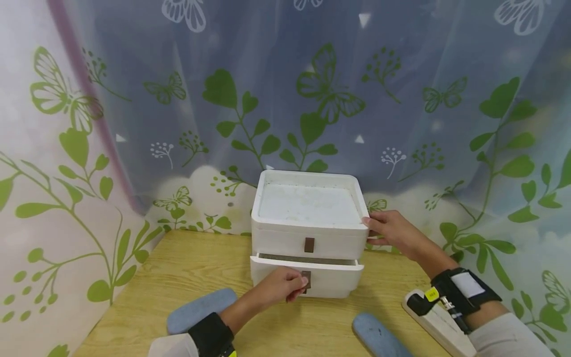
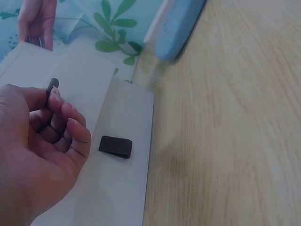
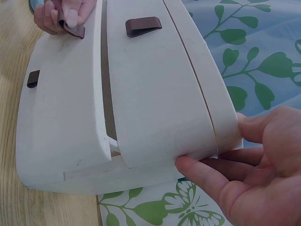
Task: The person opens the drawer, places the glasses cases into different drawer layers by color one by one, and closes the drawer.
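Note:
A small white drawer unit [image 1: 312, 238] with brown pull tabs stands against the patterned curtain. Its middle drawer [image 1: 330, 275] is pulled out a little, leaving a dark gap above its front. My left hand [image 1: 278, 285] pinches that drawer's pull tab [image 3: 70, 28] between thumb and fingers. With the thumb at the top rim and the fingers against the side, my right hand [image 1: 394, 233] holds the unit's right side. The upper drawer's tab [image 1: 309, 245] hangs free, and so does the lowest tab [image 2: 116, 147], which the head view hides.
Under the unit is a wood-grain table [image 1: 200, 253]. A blue-grey oblong piece [image 1: 200, 310] lies near my left forearm, with another blue-grey piece [image 1: 379, 334] at the front right. A long whitish object [image 1: 439, 322] lies beneath my right wrist. The curtain [image 1: 276, 99] hangs close behind.

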